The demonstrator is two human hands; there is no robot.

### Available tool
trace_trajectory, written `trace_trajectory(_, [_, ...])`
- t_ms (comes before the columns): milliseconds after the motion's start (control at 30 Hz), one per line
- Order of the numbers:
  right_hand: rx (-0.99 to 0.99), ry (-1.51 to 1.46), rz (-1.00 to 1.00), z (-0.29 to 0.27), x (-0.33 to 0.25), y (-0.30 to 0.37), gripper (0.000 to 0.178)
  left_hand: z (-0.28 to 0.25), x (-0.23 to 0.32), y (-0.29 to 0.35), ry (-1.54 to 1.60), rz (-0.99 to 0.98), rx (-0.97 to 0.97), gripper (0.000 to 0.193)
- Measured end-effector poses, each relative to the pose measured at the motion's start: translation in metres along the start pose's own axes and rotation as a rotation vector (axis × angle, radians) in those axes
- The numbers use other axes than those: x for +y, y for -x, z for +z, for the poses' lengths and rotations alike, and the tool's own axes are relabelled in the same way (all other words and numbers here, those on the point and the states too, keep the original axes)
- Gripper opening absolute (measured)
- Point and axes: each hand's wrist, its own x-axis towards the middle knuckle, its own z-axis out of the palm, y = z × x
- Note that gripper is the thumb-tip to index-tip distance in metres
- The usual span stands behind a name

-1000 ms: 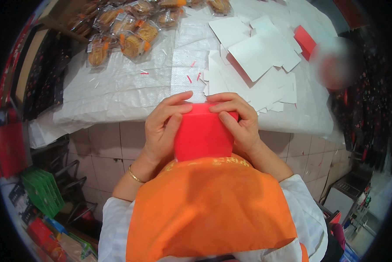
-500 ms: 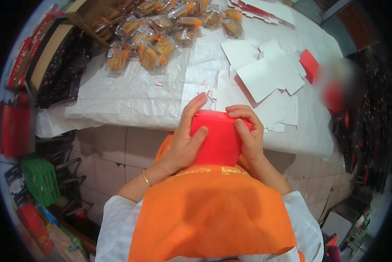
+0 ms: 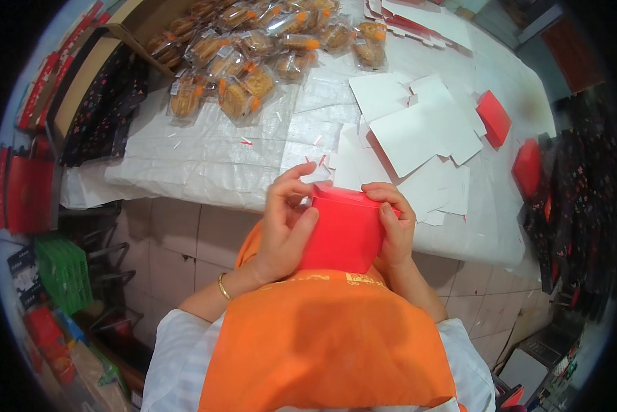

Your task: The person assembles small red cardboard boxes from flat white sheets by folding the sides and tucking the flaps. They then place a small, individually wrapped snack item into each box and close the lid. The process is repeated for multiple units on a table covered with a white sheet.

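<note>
In front of my orange apron, just off the table's near edge, I hold a small red box (image 3: 343,237) of folded card. My left hand (image 3: 284,223) grips its left side, the thumb along the near face and the fingers bent at the top left corner. At the opposite side my right hand (image 3: 396,230) pinches the top right corner between thumb and fingers. A flap along the top edge stands partly raised, showing lighter inside. The box's underside and far face are hidden.
White card sheets (image 3: 418,127) lie loosely stacked beyond my right hand. Two red card pieces (image 3: 494,118) are farther right. Clear-wrapped round pastries (image 3: 253,82) pile up at the far left, beside a brown carton (image 3: 133,41). A green crate (image 3: 62,275) stands low on the left.
My left fingers have bent and drawn in at the top left corner, and the top flap has lifted. The box sits slightly lower. At right, a blurred round shape has gone.
</note>
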Motion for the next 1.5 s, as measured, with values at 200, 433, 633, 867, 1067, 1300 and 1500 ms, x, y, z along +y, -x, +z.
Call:
trace_trajectory(200, [-0.015, 0.04, -0.004, -0.004, 0.002, -0.004, 0.02, 0.0, 0.017, -0.012, -0.291, -0.079, -0.028, 0.021])
trace_trajectory(433, [-0.068, 0.127, -0.044, -0.005, 0.004, -0.009, 0.02, -0.017, 0.021, -0.023, -0.509, 0.055, -0.131, 0.02])
trace_trajectory(633, [-0.17, 0.34, -0.184, -0.004, -0.01, -0.02, 0.021, -0.027, 0.024, -0.028, -0.389, 0.045, -0.263, 0.023])
trace_trajectory(867, [-0.26, 0.44, -0.196, 0.004, -0.013, -0.027, 0.022, -0.021, 0.017, -0.021, -0.2, -0.046, -0.14, 0.021])
trace_trajectory(1067, [-0.328, 0.434, -0.199, 0.005, -0.015, -0.032, 0.021, -0.023, 0.012, -0.013, -0.228, 0.042, -0.11, 0.021])
trace_trajectory(1300, [-0.388, 0.43, -0.198, 0.002, -0.016, -0.034, 0.021, -0.023, 0.019, -0.01, -0.432, 0.089, -0.154, 0.026])
trace_trajectory(1500, [-0.395, 0.402, -0.209, 0.002, -0.012, -0.033, 0.021, -0.021, 0.016, -0.006, -0.302, 0.08, -0.065, 0.023])
